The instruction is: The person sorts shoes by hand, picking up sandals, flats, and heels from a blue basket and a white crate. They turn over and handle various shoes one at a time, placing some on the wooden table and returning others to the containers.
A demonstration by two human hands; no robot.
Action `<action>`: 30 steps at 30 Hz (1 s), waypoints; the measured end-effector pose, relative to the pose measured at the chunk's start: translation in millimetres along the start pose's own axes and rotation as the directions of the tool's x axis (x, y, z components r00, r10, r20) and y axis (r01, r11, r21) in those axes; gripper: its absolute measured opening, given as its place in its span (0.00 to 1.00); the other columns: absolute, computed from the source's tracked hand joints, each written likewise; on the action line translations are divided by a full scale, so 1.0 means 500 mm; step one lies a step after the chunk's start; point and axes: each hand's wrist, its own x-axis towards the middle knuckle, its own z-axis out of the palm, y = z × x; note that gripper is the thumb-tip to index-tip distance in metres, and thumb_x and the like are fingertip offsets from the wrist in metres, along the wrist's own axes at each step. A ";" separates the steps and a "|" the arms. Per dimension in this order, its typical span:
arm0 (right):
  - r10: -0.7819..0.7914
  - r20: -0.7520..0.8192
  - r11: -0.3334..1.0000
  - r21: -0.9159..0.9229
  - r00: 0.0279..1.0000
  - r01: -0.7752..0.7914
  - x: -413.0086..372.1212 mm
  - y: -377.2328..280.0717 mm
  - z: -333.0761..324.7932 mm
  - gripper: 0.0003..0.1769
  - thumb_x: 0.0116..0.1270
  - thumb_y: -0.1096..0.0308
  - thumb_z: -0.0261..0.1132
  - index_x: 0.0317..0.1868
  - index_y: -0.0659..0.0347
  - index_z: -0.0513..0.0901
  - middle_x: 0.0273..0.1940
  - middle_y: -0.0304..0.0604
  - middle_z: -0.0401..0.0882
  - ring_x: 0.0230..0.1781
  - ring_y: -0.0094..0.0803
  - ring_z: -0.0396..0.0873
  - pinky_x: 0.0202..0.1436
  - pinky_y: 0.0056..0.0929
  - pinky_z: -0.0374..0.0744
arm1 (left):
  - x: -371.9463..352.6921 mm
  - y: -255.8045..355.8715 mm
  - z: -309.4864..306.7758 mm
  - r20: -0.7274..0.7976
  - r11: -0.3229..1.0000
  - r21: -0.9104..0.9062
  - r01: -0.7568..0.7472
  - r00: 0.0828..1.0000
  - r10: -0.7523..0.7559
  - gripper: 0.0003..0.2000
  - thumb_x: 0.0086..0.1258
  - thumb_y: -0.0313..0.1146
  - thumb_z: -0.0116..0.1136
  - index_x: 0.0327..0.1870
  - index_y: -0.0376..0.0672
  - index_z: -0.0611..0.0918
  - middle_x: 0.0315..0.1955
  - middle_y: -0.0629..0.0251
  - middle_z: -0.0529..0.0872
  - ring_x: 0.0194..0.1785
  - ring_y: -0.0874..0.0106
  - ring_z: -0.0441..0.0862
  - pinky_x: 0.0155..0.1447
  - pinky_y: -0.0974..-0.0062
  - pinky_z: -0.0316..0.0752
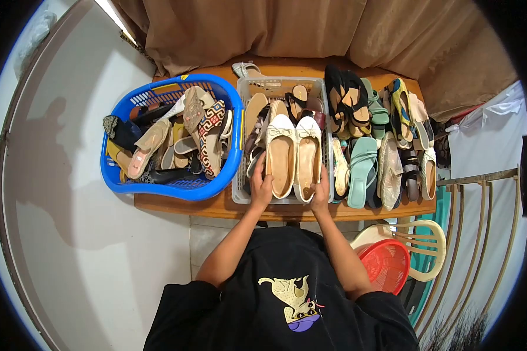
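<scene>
A pair of cream ballet flats with small bows is held side by side, toes pointing away from me, over a clear plastic basket [238,175]. My left hand [260,186] is closed around the heel side of the left ballet flat [280,155]. At the outer heel of the right ballet flat [307,158], my right hand [320,192] grips with the thumb on the edge. Beneath the pair, several sandals and shoes lie in the clear basket, partly hidden by the flats.
To the left a blue laundry basket [235,153] is heaped with mixed shoes. Rows of paired footwear, including mint green slides [363,169], cover the wooden table's [181,204] right side. A red basket [386,266] rests on a cream plastic chair [430,251] at lower right. Brown curtains [246,29] hang behind.
</scene>
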 end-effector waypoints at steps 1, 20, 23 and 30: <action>-0.008 -0.006 1.000 0.001 1.000 0.008 0.004 0.036 -0.003 0.42 0.57 0.64 0.52 0.74 0.74 0.68 0.60 0.63 0.81 0.57 0.48 0.80 0.65 0.38 0.75 | 0.006 0.004 0.000 -0.012 0.988 -0.135 0.076 0.997 -0.079 0.38 0.63 0.26 0.49 0.80 0.33 0.64 0.74 0.48 0.73 0.75 0.60 0.73 0.77 0.68 0.65; 0.167 0.231 0.938 0.261 0.958 -0.226 0.027 -0.025 -0.044 0.39 0.52 0.84 0.60 0.70 0.68 0.74 0.62 0.46 0.80 0.63 0.35 0.78 0.67 0.29 0.74 | 0.016 0.055 -0.027 0.455 0.691 -0.342 0.636 0.756 -0.470 0.33 0.84 0.57 0.49 0.77 0.38 0.69 0.66 0.59 0.81 0.65 0.68 0.82 0.68 0.69 0.77; -0.004 0.275 0.999 0.042 0.961 -0.008 0.068 -0.022 -0.093 0.32 0.57 0.84 0.57 0.66 0.69 0.79 0.56 0.45 0.84 0.56 0.34 0.82 0.63 0.29 0.77 | 0.035 0.072 -0.063 0.599 0.676 -0.295 0.675 0.682 -0.420 0.34 0.84 0.60 0.45 0.75 0.38 0.72 0.63 0.57 0.84 0.62 0.66 0.85 0.66 0.67 0.80; -0.378 0.381 0.830 -0.264 0.844 0.491 0.140 -0.221 -0.074 0.22 0.42 0.84 0.57 0.35 0.59 0.92 0.37 0.38 0.91 0.58 0.41 0.83 0.79 0.49 0.65 | 0.054 0.122 -0.071 0.758 0.542 -0.308 0.782 0.546 -0.356 0.36 0.84 0.59 0.45 0.79 0.37 0.67 0.72 0.51 0.77 0.72 0.59 0.78 0.76 0.61 0.73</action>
